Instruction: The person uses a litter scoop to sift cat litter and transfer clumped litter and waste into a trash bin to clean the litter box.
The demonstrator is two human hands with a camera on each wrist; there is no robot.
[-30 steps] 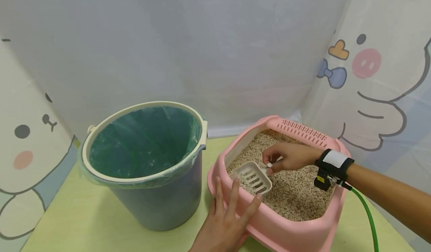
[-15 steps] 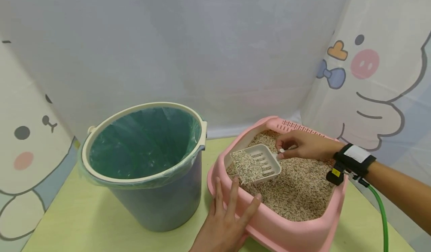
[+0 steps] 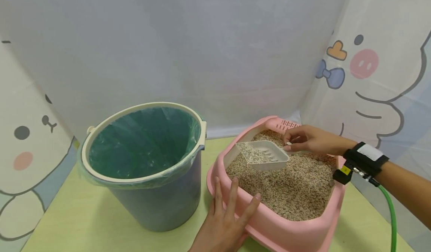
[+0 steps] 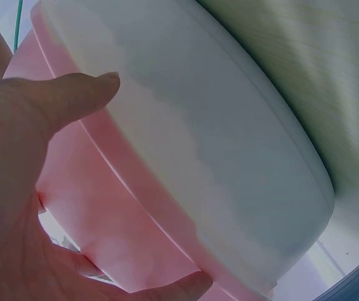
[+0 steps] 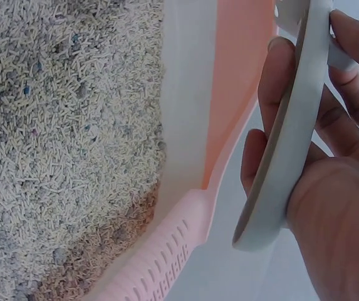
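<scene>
A pink litter box full of beige pellet litter sits on the yellow-green table. My right hand grips the handle of a white slotted scoop, held above the litter at the box's far side with some pellets in it. In the right wrist view the scoop handle lies between my fingers, above the litter. My left hand rests flat, fingers spread, against the box's near left rim.
A blue-grey bucket lined with a green bag stands left of the litter box, its mouth open. White curtains with cartoon animals hang behind and on both sides. A green cable runs from my right wrist.
My right hand has lifted the scoop out of the litter and drawn it up and back toward the far side; most pellets have sifted out. The left hand has stayed put.
</scene>
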